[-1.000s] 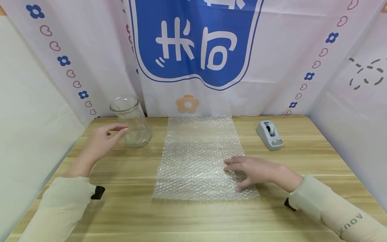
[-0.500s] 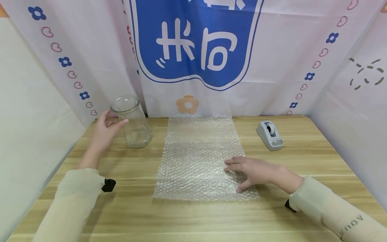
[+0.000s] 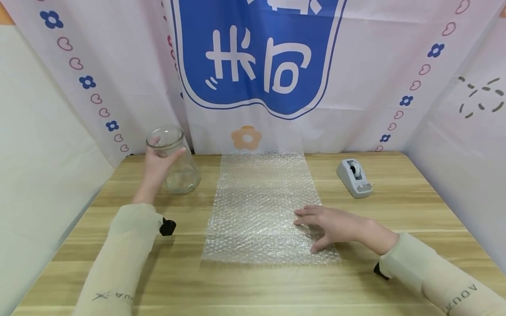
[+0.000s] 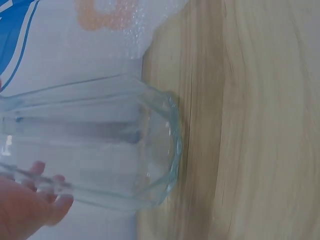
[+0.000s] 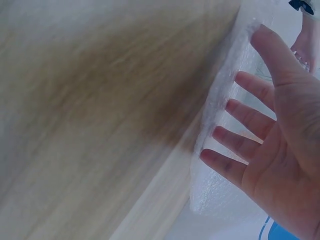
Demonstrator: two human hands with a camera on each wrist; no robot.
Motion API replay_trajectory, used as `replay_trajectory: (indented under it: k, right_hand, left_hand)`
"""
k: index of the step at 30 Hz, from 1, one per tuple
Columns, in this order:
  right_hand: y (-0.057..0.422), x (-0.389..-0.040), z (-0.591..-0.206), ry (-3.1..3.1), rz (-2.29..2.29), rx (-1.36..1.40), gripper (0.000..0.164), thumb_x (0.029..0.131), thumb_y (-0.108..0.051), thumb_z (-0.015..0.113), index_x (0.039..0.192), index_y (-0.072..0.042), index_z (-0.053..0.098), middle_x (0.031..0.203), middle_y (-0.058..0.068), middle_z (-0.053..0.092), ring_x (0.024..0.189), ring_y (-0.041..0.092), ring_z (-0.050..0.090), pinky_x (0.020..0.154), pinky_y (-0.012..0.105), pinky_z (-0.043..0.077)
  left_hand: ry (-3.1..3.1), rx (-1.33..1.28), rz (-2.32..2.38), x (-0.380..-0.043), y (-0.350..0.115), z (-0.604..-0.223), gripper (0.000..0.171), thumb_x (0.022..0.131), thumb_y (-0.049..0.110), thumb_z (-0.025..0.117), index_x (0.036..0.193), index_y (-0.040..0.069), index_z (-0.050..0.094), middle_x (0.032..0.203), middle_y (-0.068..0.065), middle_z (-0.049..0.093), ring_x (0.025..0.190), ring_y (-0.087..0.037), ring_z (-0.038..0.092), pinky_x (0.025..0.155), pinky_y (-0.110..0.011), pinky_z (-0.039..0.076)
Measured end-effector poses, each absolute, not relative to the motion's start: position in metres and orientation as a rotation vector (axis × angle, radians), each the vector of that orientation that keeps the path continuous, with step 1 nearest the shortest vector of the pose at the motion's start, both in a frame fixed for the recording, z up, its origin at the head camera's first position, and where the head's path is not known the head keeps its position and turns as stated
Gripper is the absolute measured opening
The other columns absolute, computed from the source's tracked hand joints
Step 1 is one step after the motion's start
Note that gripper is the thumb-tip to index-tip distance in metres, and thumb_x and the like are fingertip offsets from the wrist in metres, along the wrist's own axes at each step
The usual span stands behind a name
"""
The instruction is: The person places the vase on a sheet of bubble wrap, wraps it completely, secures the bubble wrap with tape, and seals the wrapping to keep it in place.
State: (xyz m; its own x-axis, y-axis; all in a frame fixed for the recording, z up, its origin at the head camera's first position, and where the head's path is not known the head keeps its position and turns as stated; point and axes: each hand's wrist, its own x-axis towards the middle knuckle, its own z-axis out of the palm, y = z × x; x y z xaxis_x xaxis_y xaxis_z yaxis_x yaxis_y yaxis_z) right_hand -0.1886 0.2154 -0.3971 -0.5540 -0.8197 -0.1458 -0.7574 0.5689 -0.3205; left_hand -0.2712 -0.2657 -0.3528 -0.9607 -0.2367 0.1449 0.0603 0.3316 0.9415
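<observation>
A clear glass vase (image 3: 182, 176) with a rolled rim stands upright at the back left of the wooden table. My left hand (image 3: 156, 166) grips it near the neck, thumb across the front and fingers round the far side. In the left wrist view, fingertips (image 4: 59, 202) show against the wall of the vase (image 4: 155, 145). A sheet of bubble wrap (image 3: 257, 197) lies flat in the middle, its far end running up to the backdrop. On its right edge rests my right hand (image 3: 336, 224), fingers spread and loosely bent, as the right wrist view also shows.
A grey tape dispenser (image 3: 355, 179) with a roll in it sits at the back right of the table (image 3: 253, 289). Behind the table hangs a white printed cloth (image 3: 356, 118), with pale side walls at left and right.
My left hand has moved right and forward, from beside the vase to round its neck. The right hand stays on the bubble wrap, and the vase stands where it was.
</observation>
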Motion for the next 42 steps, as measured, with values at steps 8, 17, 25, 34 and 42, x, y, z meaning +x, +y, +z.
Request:
replay_trajectory:
  k: [8, 17, 25, 34, 42]
  right_hand:
    - [0.215, -0.189, -0.397, 2.515, -0.345, -1.309, 0.079, 0.082, -0.052, 0.078, 0.145, -0.008, 0.057, 0.158, 0.018, 0.042, 0.144, 0.046, 0.036, 0.115, 0.061, 0.03]
    - [0.215, -0.188, -0.398, 2.512, -0.343, -1.291, 0.08, 0.081, -0.052, 0.079, 0.145, -0.009, 0.057, 0.158, 0.016, 0.041, 0.145, 0.044, 0.035, 0.116, 0.06, 0.029]
    - [0.215, -0.188, -0.399, 2.516, -0.359, -1.309, 0.078, 0.082, -0.052, 0.078, 0.144, -0.009, 0.058, 0.157, 0.017, 0.044, 0.143, 0.046, 0.037, 0.115, 0.061, 0.031]
    - [0.216, -0.188, -0.397, 2.532, -0.326, -1.311, 0.078, 0.082, -0.053, 0.078, 0.144, -0.011, 0.059, 0.156, 0.015, 0.044, 0.143, 0.045, 0.038, 0.114, 0.061, 0.032]
    - [0.214, -0.188, -0.391, 2.526, -0.304, -1.285, 0.078, 0.08, -0.052, 0.079, 0.144, -0.011, 0.059, 0.157, 0.015, 0.044, 0.143, 0.044, 0.039, 0.114, 0.061, 0.032]
  left_hand:
    - [-2.244, 0.236, -1.601, -0.277, -0.258, -0.355, 0.09, 0.088, 0.036, 0.082, 0.157, 0.01, 0.031, 0.154, -0.014, 0.044, 0.135, -0.03, 0.044, 0.114, -0.042, 0.037]
    - [-2.239, 0.253, -1.5, -0.273, -0.257, -0.352, 0.084, 0.085, 0.03, 0.085, 0.148, 0.0, 0.039, 0.149, -0.016, 0.051, 0.135, -0.03, 0.049, 0.115, -0.038, 0.037]
    - [-2.226, 0.276, -1.478, -0.272, -0.254, -0.35, 0.083, 0.083, 0.032, 0.087, 0.147, 0.002, 0.043, 0.148, -0.015, 0.053, 0.135, -0.03, 0.049, 0.116, -0.039, 0.035]
    - [-2.124, 0.273, -1.487, -0.265, -0.243, -0.335, 0.08, 0.081, 0.029, 0.089, 0.144, 0.003, 0.047, 0.143, -0.013, 0.056, 0.13, -0.024, 0.052, 0.114, -0.033, 0.037]
    - [-2.161, 0.276, -1.471, -0.257, -0.237, -0.326, 0.078, 0.082, 0.028, 0.089, 0.143, 0.001, 0.048, 0.142, -0.013, 0.058, 0.129, -0.026, 0.054, 0.112, -0.034, 0.039]
